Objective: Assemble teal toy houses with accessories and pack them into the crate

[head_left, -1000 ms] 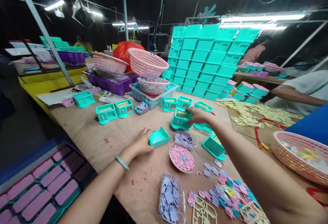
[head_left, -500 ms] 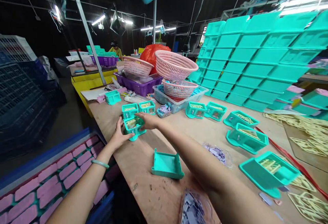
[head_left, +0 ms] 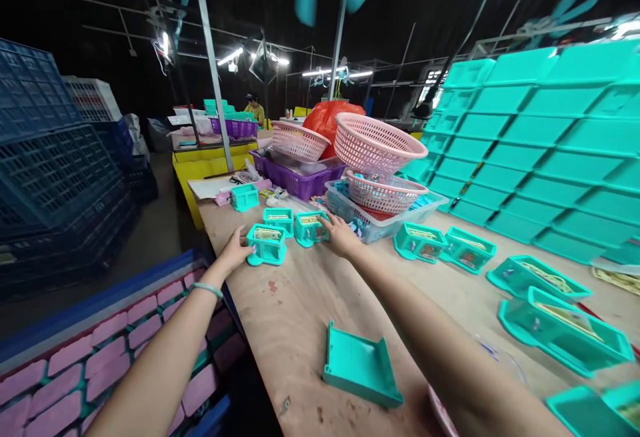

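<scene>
Two small teal plastic boxes with pale yellow pieces inside are by my hands. My left hand (head_left: 234, 254) is beside the nearer box (head_left: 267, 254), fingers spread along its left side and thumb touching its edge. My right hand (head_left: 341, 234) has its fingers on the right end of another teal box (head_left: 306, 233), a little farther back; the far side of this grip is hidden. A third filled box (head_left: 279, 221) stands right behind the first. An open-sided teal tray piece (head_left: 361, 365) lies on the table nearer to me.
More filled teal boxes (head_left: 421, 243) stand in a row to the right. Behind are pink baskets (head_left: 380, 140), a purple crate (head_left: 295, 183) and a clear bin (head_left: 385, 223). A wall of stacked teal boxes (head_left: 540, 137) rises at right. A crate of pink-and-teal pieces (head_left: 115, 357) sits left below the table.
My right hand has left the nearer box and moved to the box behind it on the right. My left hand stays at the nearer box. The view has swung left.
</scene>
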{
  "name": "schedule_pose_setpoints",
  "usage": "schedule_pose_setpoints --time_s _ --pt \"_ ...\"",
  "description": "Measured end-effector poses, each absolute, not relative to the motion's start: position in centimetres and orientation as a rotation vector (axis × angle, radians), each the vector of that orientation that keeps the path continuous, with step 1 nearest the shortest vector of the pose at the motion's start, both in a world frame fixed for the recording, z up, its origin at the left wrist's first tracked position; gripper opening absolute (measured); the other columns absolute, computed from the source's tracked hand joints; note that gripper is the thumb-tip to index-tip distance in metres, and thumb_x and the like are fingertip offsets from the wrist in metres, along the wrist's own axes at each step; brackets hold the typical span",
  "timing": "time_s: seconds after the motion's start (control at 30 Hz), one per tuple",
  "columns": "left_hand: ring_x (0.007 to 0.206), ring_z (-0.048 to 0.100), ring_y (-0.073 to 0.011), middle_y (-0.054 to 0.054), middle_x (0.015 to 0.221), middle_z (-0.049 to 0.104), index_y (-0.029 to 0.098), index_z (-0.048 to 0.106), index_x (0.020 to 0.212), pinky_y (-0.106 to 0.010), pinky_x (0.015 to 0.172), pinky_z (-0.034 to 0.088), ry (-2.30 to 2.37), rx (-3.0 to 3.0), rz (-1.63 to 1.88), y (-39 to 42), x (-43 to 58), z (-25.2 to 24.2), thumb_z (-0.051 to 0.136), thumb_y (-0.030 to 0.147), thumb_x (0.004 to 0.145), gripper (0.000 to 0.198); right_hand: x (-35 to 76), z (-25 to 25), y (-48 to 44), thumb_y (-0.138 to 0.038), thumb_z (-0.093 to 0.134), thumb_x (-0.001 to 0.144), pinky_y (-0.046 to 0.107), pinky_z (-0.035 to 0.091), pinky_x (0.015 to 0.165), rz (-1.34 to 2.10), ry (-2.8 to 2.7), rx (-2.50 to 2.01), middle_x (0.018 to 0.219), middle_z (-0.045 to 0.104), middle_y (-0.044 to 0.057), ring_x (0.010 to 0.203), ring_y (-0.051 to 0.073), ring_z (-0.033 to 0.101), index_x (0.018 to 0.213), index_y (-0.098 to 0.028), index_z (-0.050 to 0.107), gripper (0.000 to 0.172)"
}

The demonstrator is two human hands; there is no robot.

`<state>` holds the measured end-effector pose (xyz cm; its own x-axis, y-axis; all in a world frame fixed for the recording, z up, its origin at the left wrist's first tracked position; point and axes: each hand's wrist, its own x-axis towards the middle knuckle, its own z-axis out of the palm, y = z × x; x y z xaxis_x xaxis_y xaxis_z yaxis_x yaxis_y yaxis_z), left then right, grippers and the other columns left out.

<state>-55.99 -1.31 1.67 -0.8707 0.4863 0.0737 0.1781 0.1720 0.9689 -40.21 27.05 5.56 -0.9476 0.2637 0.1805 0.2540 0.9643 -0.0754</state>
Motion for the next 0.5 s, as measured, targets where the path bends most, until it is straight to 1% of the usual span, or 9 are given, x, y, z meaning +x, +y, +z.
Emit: schedule_pose_setpoints --time_s 0.03,0.1,0.13,0.2,0.27,0.33,0.4,0.43,0.5 --pt "0.139 0.051 -0.0341 -0.024 0.159 0.038 0.016 0.025 0.155 -0.046 0.106 0.05 2.207 0.62 1.773 -0.9 -55.7 1.2 0.071 0.02 0.066 0.101 -40.7 5.6 26.9 -0.027 0.068 0.088 0.044 0.036 0.112 0.026 -2.934 -0.44 0.159 0.033 0.021 0.142 0.034 0.039 0.155 -0.019 0.035 0.075" --pt "0.147 0.04 -0.0333 -0.022 0.164 0.03 0.019 0.012 0.16 -0.045 0.111 0.046 2.263 0.618 1.799 -0.1 -54.4 -0.1 0.074 0.022 0.068 0.111 -41.6 5.4 26.7 -0.026 0.065 0.091 0.039 0.039 0.108 -0.018 -2.943 -0.522 0.151 0.043 0.021 0.133 0.031 0.049 0.154 -0.018 0.035 0.07" --pt "0.15 0.034 -0.0334 -0.021 0.165 0.027 0.021 0.009 0.16 -0.045 0.113 0.043 2.332 0.637 1.809 0.5 -53.7 -0.7 0.078 0.024 0.066 0.117 -41.9 5.3 26.6 -0.025 0.062 0.093 0.037 0.041 0.105 -0.022 -2.943 -0.549 0.145 0.048 0.021 0.128 0.03 0.053 0.151 -0.017 0.039 0.064" --pt "0.153 0.028 -0.0348 -0.021 0.165 0.027 0.023 0.01 0.16 -0.047 0.116 0.04 2.551 0.696 1.796 1.8 -52.5 -1.7 0.085 0.028 0.061 0.124 -42.5 5.1 26.4 -0.022 0.055 0.096 0.036 0.043 0.099 -0.023 -2.933 -0.593 0.135 0.054 0.021 0.119 0.028 0.058 0.144 -0.015 0.047 0.049" --pt "0.15 0.033 -0.0362 -0.023 0.161 0.034 0.019 0.017 0.159 -0.048 0.116 0.039 2.786 0.738 1.715 3.3 -52.1 -1.9 0.087 0.028 0.062 0.119 -42.9 4.7 26.0 -0.018 0.049 0.097 0.037 0.045 0.095 -0.036 -2.91 -0.665 0.132 0.054 0.022 0.116 0.028 0.059 0.14 -0.014 0.05 0.043" --pt "0.143 0.045 -0.0362 -0.025 0.153 0.044 0.014 0.022 0.157 -0.047 0.113 0.042 2.923 0.684 1.559 4.7 -52.6 -1.3 0.083 0.027 0.069 0.108 -42.8 4.5 25.2 -0.017 0.044 0.098 0.039 0.045 0.095 -0.051 -2.879 -0.741 0.136 0.051 0.023 0.119 0.03 0.056 0.145 -0.013 0.044 0.047" --pt "0.134 0.054 -0.0378 -0.03 0.144 0.052 0.006 0.023 0.155 -0.048 0.108 0.046 2.963 0.594 1.415 5.7 -53.4 -0.4 0.079 0.026 0.073 0.101 -41.9 4.6 24.6 -0.018 0.044 0.098 0.042 0.042 0.1 -0.088 -2.859 -0.742 0.145 0.046 0.022 0.127 0.03 0.05 0.151 -0.016 0.036 0.054" --pt "0.131 0.056 -0.0396 -0.032 0.141 0.054 0.002 0.023 0.155 -0.049 0.107 0.047 2.965 0.559 1.365 6.0 -53.9 0.1 0.078 0.027 0.074 0.101 -41.2 4.8 24.4 -0.019 0.045 0.097 0.043 0.04 0.104 -0.117 -2.856 -0.687 0.148 0.045 0.02 0.131 0.03 0.046 0.152 -0.017 0.036 0.055" --pt "0.132 0.054 -0.044 -0.037 0.14 0.052 -0.003 0.018 0.156 -0.054 0.107 0.045 2.951 0.538 1.321 6.5 -54.7 0.7 0.076 0.029 0.075 0.105 -39.4 5.6 25.1 -0.023 0.049 0.097 0.042 0.037 0.108 -0.174 -2.873 -0.532 0.147 0.048 0.017 0.131 0.029 0.045 0.145 -0.019 0.047 0.048"
